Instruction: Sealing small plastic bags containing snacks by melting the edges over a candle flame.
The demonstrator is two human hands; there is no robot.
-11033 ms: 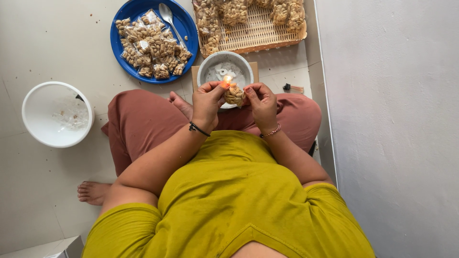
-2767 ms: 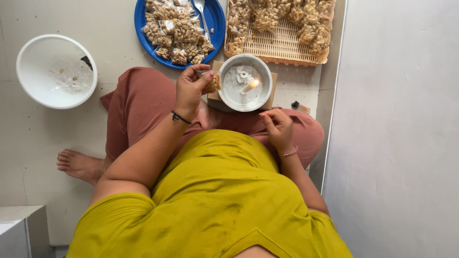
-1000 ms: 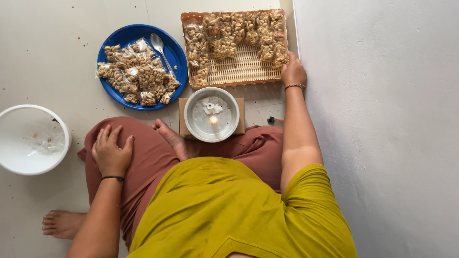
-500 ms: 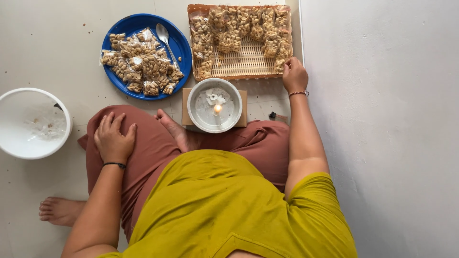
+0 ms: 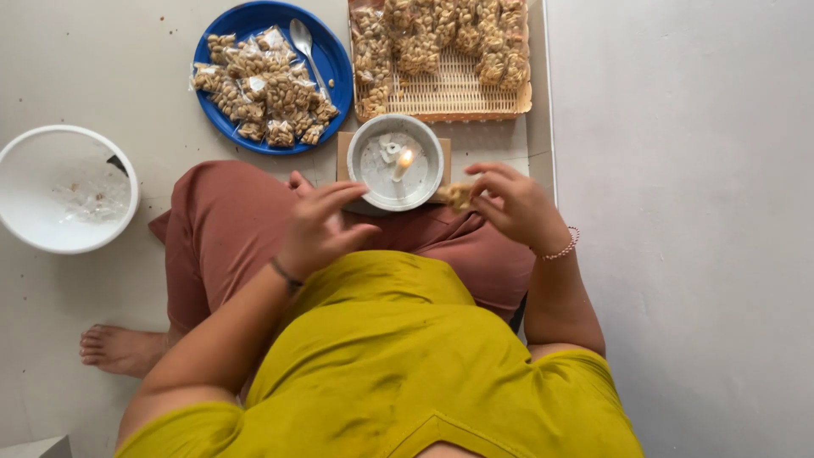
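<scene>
While the person sits cross-legged on the pale floor, a small clear packet of nuts is pinched between the fingertips of the right hand, just to the right of the small white bowl. So that hand is closed on the packet, with a thin beaded bracelet seen at the wrist. The left hand is held empty above the knee, fingers loosely spread and curled a bit, nothing gripped, and a dark band is worn on its wrist.

A lit candle stub is stood inside the white bowl, flame clearly going, and the bowl is set on a flat brown square of board right in front of the legs. Packet and bowl rim are really close; whether they're touching can't be told.

Further out, a blue plate is piled with more filled little packets, and a metal spoon is laid across its right side. Next to it on the right, a woven bamboo tray is loaded with packets along its top and left edge, the middle left bare. Off to the left, well apart from the hands, a bigger white bowl is parked with only crumbs in it. A yellow-green top and rust-coloured trousers are worn, and a bare foot is poking out at the lower left.
</scene>
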